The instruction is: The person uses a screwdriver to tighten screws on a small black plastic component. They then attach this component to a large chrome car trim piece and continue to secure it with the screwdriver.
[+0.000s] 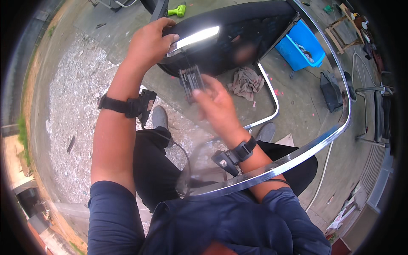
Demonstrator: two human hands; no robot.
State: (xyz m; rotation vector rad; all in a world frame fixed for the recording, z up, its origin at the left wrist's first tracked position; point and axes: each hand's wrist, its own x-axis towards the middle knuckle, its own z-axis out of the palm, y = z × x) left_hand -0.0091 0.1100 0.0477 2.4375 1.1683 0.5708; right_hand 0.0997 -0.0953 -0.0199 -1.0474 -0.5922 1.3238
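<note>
A chair with a black seat (pixel 250 32) and a bent chrome tube frame (pixel 346 97) is tipped up in front of me. My left hand (pixel 148 44) is closed over the chair's black edge, its thumb beside a shiny metal strip (pixel 195 40). In my right hand (pixel 219 104) is a folding hex key set (pixel 191 80), gripped between thumb and fingers just below that strip. The set is smeared by motion, and I cannot tell whether a key is folded out. Part of the chrome frame passes over my right forearm.
A lime-green power drill (pixel 177 10) lies on the concrete beyond the chair. To the right are a blue plastic bin (pixel 299 49) with things in it, a dark bag (pixel 331 91) and a wooden stool (pixel 344 32). A crumpled rag (pixel 246 83) lies beneath the chair.
</note>
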